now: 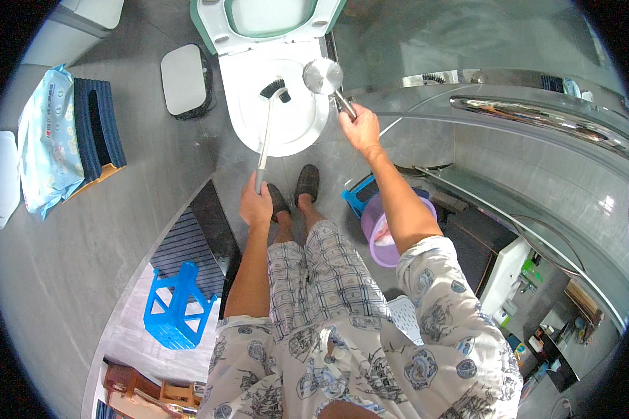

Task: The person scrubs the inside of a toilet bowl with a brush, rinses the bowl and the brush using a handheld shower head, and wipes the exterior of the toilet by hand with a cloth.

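My left hand (257, 202) is closed around the grey grip of a toilet brush (266, 136). Its black bristled head rests inside the white toilet bowl (239, 126), whose seat and lid are raised. To the right, my right hand (360, 130) grips the handle of a round, shiny metal water scoop (323, 76). The scoop is held over the bowl's right rim, apart from the brush; what it contains, if anything, I cannot tell. Both forearms reach forward from the lower part of the view.
Left of the toilet stands a bin with a grey lid (184, 79). A purple bucket (381, 255) is beside my right forearm. A blue plastic stool (180, 307) stands behind on the left. Glass with a metal handle (545, 122) borders the right side.
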Action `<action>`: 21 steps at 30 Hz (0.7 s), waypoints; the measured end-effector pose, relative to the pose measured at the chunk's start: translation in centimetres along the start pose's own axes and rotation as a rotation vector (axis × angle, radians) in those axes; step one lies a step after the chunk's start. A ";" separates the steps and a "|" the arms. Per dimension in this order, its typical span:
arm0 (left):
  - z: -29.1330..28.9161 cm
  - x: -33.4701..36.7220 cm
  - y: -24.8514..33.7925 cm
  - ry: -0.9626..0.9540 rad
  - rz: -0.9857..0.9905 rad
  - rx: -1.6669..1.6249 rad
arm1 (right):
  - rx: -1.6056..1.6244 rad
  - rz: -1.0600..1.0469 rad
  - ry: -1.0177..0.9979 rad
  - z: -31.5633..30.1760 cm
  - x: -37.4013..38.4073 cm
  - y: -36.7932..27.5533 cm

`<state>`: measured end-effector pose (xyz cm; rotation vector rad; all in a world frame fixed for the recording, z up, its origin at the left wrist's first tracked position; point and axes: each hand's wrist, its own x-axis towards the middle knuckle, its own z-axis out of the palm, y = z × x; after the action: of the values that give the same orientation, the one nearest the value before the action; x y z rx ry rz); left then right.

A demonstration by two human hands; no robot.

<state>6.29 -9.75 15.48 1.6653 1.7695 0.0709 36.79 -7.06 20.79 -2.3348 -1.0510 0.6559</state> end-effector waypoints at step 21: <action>-1.4 1.1 -2.2 -0.017 -0.108 -0.095 | -0.088 0.113 -0.128 -2.5 -9.4 5.2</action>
<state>3.81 -8.54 14.94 1.4962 1.8119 0.0903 35.64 -17.99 21.62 -2.4701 -1.0283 0.8273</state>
